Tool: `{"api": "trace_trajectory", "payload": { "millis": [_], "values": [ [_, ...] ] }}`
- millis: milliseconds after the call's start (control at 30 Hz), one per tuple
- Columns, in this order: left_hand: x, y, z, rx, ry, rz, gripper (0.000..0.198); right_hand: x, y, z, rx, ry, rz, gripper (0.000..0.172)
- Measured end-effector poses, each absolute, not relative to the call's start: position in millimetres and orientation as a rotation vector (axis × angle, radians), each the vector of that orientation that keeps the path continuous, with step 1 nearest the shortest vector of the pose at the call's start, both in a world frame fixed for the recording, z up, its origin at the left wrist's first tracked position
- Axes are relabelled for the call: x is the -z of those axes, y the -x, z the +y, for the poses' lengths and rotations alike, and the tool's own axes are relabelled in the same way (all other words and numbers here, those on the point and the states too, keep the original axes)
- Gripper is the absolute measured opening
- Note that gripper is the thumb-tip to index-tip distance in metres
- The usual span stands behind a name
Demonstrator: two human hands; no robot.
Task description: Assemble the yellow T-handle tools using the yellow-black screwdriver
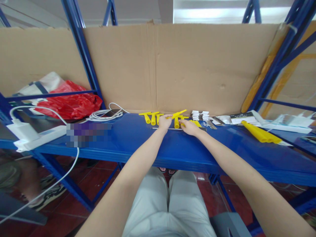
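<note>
Both arms reach forward onto a blue shelf (138, 138). My left hand (164, 122) pinches a yellow plastic T-shaped piece (178, 115) that tilts up to the right. My right hand (189, 127) is closed on another yellow plastic piece (176, 123) just below it. More yellow T-shaped pieces (151, 117) lie in a row to the left of my hands. A thin metal strip (170, 128) lies on the shelf under my hands.
A stack of small white parts (200, 115) sits right of my hands, then a dark card (243, 117) and long yellow tubes (261, 133). Left lie coiled white cables (105, 114), a red bag (70, 100) and a power strip (37, 138). Cardboard (158, 69) backs the shelf.
</note>
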State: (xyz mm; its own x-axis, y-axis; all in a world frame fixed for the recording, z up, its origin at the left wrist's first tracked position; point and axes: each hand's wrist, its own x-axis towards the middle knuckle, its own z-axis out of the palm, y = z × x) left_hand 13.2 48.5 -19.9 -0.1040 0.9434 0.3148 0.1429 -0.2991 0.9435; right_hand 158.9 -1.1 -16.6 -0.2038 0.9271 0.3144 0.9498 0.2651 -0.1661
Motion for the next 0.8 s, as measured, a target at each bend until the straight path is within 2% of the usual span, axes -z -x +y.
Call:
{"api": "trace_trajectory", "payload": {
  "millis": [500, 633, 800],
  "values": [
    [16, -12, 39, -1.44, -1.551, 1.301, 0.026, 14, -167, 0, 0.146, 1.768, -2.146, 0.042],
    [14, -12, 36, -1.429, -1.552, 1.285, 0.025, 12, -179, 3, 0.145, 1.736, -1.983, 0.044],
    [11, -12, 30, -1.407, -1.612, 1.197, 0.028, 12, -203, 18, -0.03, 1.63, -1.594, 0.049]
  ]
}}
